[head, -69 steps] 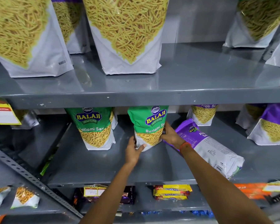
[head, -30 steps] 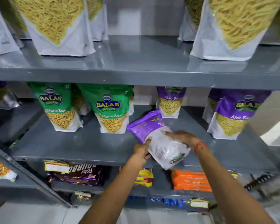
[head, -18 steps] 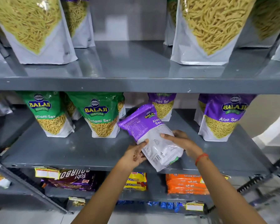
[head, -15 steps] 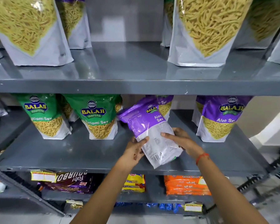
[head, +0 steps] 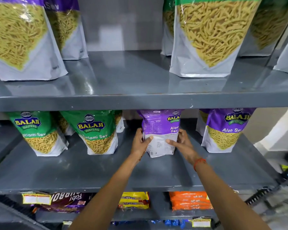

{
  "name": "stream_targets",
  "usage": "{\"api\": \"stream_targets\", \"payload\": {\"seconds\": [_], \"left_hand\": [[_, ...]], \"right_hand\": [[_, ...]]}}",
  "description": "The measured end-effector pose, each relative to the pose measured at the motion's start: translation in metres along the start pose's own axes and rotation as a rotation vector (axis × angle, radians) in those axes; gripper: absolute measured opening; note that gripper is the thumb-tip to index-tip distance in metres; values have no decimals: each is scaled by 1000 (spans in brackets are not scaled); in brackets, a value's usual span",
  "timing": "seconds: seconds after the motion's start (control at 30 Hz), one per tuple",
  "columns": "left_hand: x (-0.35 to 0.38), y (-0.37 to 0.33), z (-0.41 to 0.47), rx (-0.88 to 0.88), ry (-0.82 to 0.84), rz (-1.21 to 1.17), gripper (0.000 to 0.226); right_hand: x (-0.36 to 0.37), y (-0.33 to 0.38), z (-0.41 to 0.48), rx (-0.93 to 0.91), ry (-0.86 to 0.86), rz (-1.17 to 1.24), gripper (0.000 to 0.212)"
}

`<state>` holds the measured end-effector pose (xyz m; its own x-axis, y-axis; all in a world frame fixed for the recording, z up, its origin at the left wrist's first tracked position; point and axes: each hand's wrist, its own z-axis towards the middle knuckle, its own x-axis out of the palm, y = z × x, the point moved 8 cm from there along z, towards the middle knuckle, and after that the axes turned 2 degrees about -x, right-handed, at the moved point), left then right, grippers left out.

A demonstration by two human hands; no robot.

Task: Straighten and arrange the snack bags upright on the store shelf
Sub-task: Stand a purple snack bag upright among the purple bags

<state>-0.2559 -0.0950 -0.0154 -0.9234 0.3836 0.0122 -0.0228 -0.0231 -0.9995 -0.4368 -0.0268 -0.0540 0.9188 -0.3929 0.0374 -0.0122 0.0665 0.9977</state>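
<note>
A purple and white Aloo Sev bag [head: 160,130] stands upright on the middle grey shelf [head: 90,170], its printed back side towards me. My left hand [head: 140,143] grips its left edge and my right hand [head: 181,142] grips its right edge, thumbs pressed on the white lower part. Two green Ratlami Sev bags [head: 96,131] [head: 38,131] stand upright to the left. Another purple Aloo Sev bag [head: 226,130] stands upright to the right.
Large sev pouches [head: 206,35] [head: 18,37] stand on the upper shelf [head: 123,80], with a gap between them. Below, the bottom shelf holds a brown biscuit pack [head: 65,201], yellow packs [head: 134,200] and orange packs [head: 189,200]. More bags stand behind the front row.
The purple bag lay tilted on its side in both hands; it now stands upright on the shelf, further back, still held at both edges.
</note>
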Motion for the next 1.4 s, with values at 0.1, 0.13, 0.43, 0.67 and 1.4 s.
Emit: {"api": "stream_targets", "payload": {"seconds": [0.1,0.13,0.43,0.67,1.4], "left_hand": [[-17,16,-21,7,-371,155,34],[-14,18,-32,29,-436,216,30],[46,30,-51,9,-144,245,77],[46,28,-37,-84,-325,417,101],[5,33,18,-125,56,-12,39]], "right_hand": [[-4,-8,2,2,-21,11,53],[-5,-9,2,2,-37,34,45],[-11,-16,-25,107,-315,174,27],[25,-30,-46,40,-136,217,28],[-5,-7,-15,87,-61,-154,81]]}}
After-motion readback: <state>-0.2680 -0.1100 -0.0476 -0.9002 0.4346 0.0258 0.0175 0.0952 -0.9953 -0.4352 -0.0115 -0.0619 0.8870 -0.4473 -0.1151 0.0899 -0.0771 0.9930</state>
